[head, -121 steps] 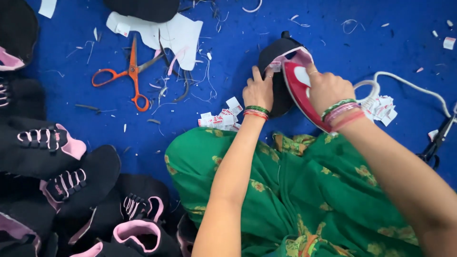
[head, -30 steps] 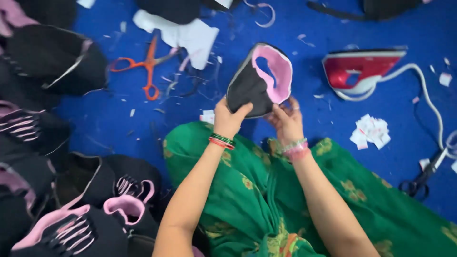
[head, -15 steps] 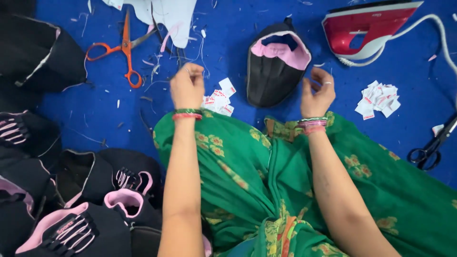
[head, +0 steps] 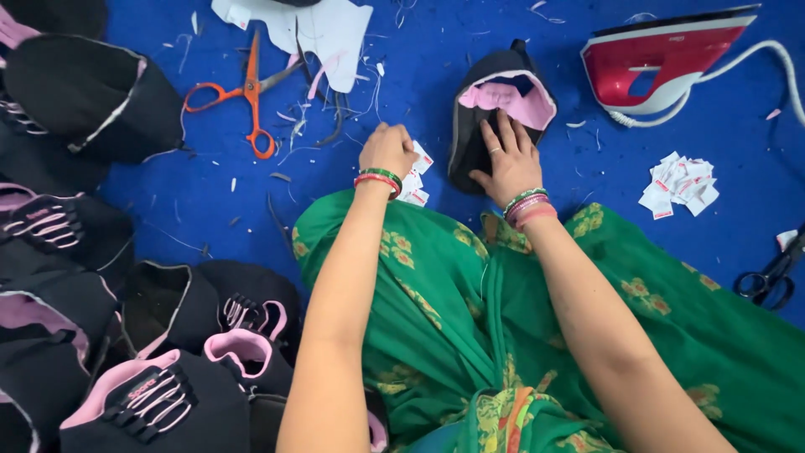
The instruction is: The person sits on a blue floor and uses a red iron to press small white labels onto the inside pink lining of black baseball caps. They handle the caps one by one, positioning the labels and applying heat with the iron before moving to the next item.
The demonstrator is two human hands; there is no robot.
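A black shoe upper with pink lining (head: 490, 105) lies on the blue mat (head: 210, 193) in front of me. My right hand (head: 506, 158) rests flat on its lower part, fingers spread toward the pink lining. My left hand (head: 388, 149) is curled over a small pile of white labels (head: 414, 180) just left of the upper, fingertips pinched together; whether a label is in them is hidden. Both wrists wear bangles, and green patterned cloth covers my lap.
A red and white iron (head: 662, 59) with a white cord stands at the top right. Orange scissors (head: 243, 92) and a white paper pattern (head: 319, 25) lie at the top left. More white labels (head: 679, 183), black scissors (head: 771, 277), and several black-pink uppers (head: 142, 394) surround me.
The iron was set down at the right. The upper, held up in both hands a second ago, now lies on the mat; my right hand moved onto it and my left reached the labels.
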